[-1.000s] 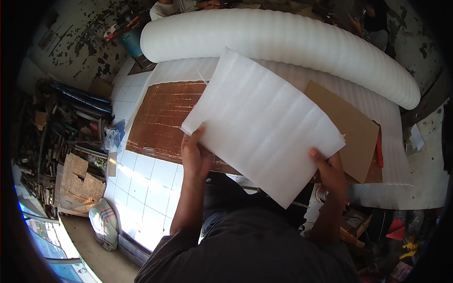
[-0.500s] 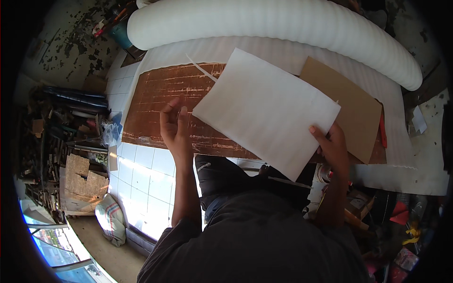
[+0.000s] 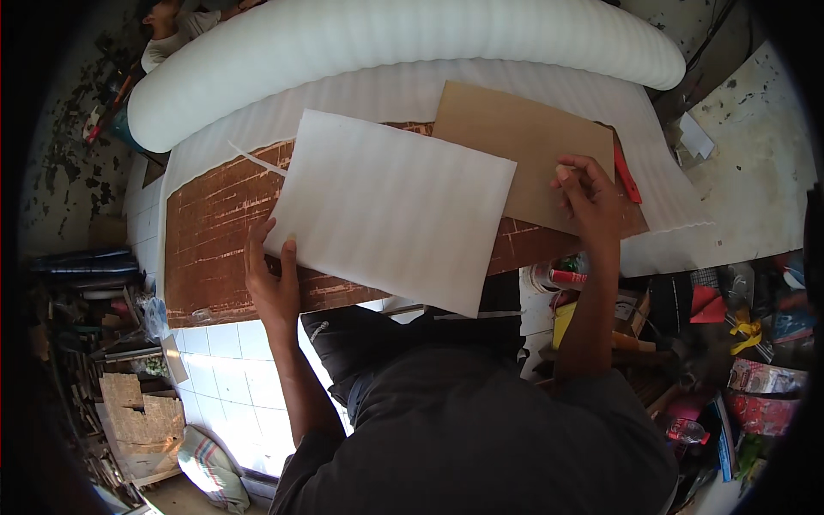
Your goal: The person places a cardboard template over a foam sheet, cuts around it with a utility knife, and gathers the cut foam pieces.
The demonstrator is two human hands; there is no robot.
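A thin white foam sheet [image 3: 395,206] lies tilted over a brown, scored board [image 3: 219,249], its lower right corner sticking out past the board's near edge. My left hand [image 3: 275,270] is at the sheet's lower left corner, thumb over the edge and fingers spread apart. To the right, partly under the white sheet, is a flat tan cardboard sheet [image 3: 515,129]. Above its right part hovers my right hand [image 3: 592,197], fingers loosely bent and nothing visible in them. A red tool with a long, narrow handle [image 3: 627,172] rests beside the cardboard's right edge.
A large white foam roll [image 3: 412,34] spans the back, its unrolled foam [image 3: 549,81] under the board. A narrow foam strip [image 3: 256,160] lies left. Another person [image 3: 176,34] is behind the roll. Wood scraps [image 3: 142,421] stand at left; mixed clutter [image 3: 687,378] fills the lower right.
My right hand has let go of the white sheet and moved over the cardboard. The left hand has come to the sheet's corner. The view has shifted, and a person now shows behind the roll.
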